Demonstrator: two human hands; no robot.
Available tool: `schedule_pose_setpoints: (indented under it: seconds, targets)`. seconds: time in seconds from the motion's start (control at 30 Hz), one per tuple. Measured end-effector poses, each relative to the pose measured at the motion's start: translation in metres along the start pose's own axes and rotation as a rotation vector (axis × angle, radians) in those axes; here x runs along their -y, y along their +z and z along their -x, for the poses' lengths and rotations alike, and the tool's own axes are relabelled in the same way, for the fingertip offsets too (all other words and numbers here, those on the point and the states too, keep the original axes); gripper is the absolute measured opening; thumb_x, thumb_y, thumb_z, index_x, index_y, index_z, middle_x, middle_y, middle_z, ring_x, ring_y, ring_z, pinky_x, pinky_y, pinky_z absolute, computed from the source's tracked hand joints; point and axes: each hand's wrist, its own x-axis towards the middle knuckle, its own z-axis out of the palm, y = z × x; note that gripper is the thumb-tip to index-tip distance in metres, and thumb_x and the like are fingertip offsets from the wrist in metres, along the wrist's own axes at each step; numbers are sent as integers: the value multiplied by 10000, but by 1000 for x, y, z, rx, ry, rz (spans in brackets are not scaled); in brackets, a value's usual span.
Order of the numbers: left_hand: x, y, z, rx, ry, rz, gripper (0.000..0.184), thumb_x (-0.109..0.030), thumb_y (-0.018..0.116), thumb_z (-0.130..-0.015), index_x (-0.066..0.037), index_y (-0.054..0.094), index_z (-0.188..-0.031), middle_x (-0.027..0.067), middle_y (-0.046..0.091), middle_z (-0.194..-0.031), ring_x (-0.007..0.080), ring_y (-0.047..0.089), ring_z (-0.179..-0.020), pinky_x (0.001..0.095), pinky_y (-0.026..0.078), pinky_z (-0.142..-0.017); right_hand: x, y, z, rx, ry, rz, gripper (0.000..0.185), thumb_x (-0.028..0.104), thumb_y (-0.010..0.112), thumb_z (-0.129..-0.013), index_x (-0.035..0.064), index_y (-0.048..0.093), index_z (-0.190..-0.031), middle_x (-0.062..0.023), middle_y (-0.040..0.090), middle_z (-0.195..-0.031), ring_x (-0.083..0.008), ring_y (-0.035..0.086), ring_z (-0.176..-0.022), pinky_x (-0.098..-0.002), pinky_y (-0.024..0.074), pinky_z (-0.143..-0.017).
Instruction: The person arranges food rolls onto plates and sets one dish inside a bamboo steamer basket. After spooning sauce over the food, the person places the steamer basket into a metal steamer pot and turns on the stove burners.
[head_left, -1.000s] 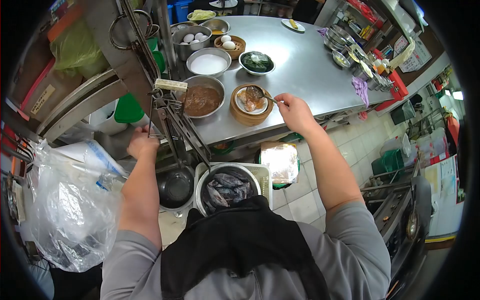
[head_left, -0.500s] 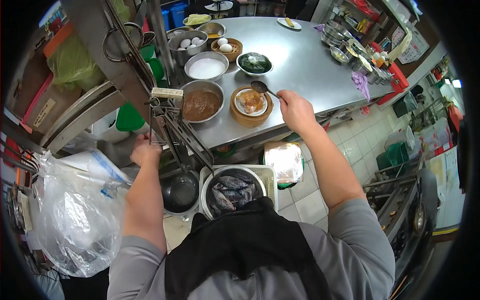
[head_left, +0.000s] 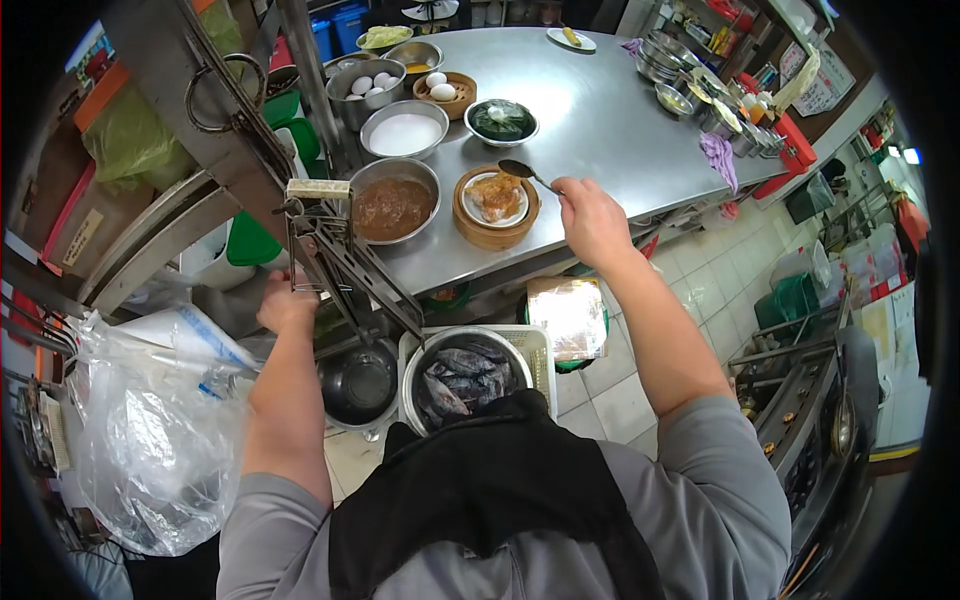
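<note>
My right hand [head_left: 590, 215] is closed around the handle of a dark metal spoon [head_left: 518, 169]. The spoon's bowl hangs over the far edge of a small white dish of food with brown sauce [head_left: 497, 197]. That dish sits in a round bamboo steamer [head_left: 495, 237] near the table's front edge. Left of the steamer stands a metal bowl of brown sauce [head_left: 393, 205]. My left hand [head_left: 287, 302] is low at the left, curled beside a metal rack with hanging utensils [head_left: 330, 235]. What its fingers grip is partly hidden.
Behind the steamer stand a bowl with a dark green wrapped item [head_left: 502, 121], a bowl of white contents [head_left: 405, 130] and eggs [head_left: 375, 84]. A pot of dark fish-like pieces [head_left: 465, 380] is below the table edge. A plastic bag [head_left: 160, 440] bulges at left.
The spoon's bowl has tipped and shows darker over the dish, and the brown topping reaches farther toward the dish's far edge. My left hand stays beside the rack. The view shifts slightly.
</note>
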Motion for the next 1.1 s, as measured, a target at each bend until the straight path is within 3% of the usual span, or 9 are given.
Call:
schedule_pose_setpoints:
  seconds: [0.27, 0.37, 0.47, 0.57, 0.7, 0.8, 0.9, 1.1]
  targets:
    - [2, -2, 1, 8, 15, -23, 419, -510, 463, -925, -174, 689, -1030, 125, 741, -992, 337, 701, -974, 483, 477, -896, 4, 2, 8, -66, 17, -53, 206, 133, 565, -946, 129, 642, -1138, -184, 641, -946, -394, 635, -868, -478, 520, -771]
    - [0, -6, 4, 31, 40, -28, 441, -526, 461, -932, -167, 685, -1056, 111, 740, -1006, 322, 699, -988, 479, 475, -899, 9, -1, 7, -31, 229, -273, 226, 154, 576, -945, 93, 644, -1151, -196, 675, -957, -383, 654, -903, -443, 528, -792]
    - [6, 1, 1, 6, 72, -42, 452, -532, 456, -938, -162, 680, -1066, 101, 739, -1012, 314, 695, -999, 474, 475, -893, 16, -7, -6, 183, 419, -409, 245, 167, 583, -938, 54, 653, -1143, -208, 701, -991, -368, 671, -966, -422, 526, -837]
    - [0, -5, 1, 63, 17, -55, 456, -529, 452, -940, -151, 679, -1061, 101, 738, -1015, 315, 691, -998, 466, 466, -899, 27, 15, -16, 154, 225, -537, 240, 158, 591, -927, 43, 667, -1124, -206, 708, -1022, -348, 678, -1010, -409, 524, -858]
    - [1, -2, 3, 22, 7, -22, 419, -499, 440, -934, -163, 673, -1026, 116, 737, -979, 325, 692, -969, 456, 442, -922, 79, 41, -38, 110, -119, -193, 278, 142, 566, -906, 33, 654, -1145, -171, 685, -1007, -300, 677, -899, -415, 535, -798]
    - [1, -1, 2, 12, 20, -26, 393, -469, 431, -924, -156, 663, -975, 125, 735, -955, 328, 692, -958, 461, 442, -920, 105, 66, -60, 277, -180, 169, 251, 170, 560, -900, 54, 659, -1100, -188, 671, -1087, -361, 663, -996, -461, 535, -853]
    - [-3, -11, 6, 38, 30, -6, 376, -447, 423, -916, -151, 653, -932, 126, 734, -947, 327, 692, -953, 473, 441, -916, 115, 86, -72, 357, -215, 275, 208, 177, 557, -906, 75, 662, -1054, -177, 671, -1069, -357, 666, -1012, -463, 535, -868]
    - [-2, -11, 3, 70, 0, -4, 344, -443, 442, -920, -175, 658, -921, 81, 742, -939, 296, 696, -951, 459, 432, -918, 119, 112, -69, 513, 91, -173, 277, 185, 582, -890, 62, 679, -1118, -210, 688, -1120, -368, 659, -1063, -436, 522, -915]
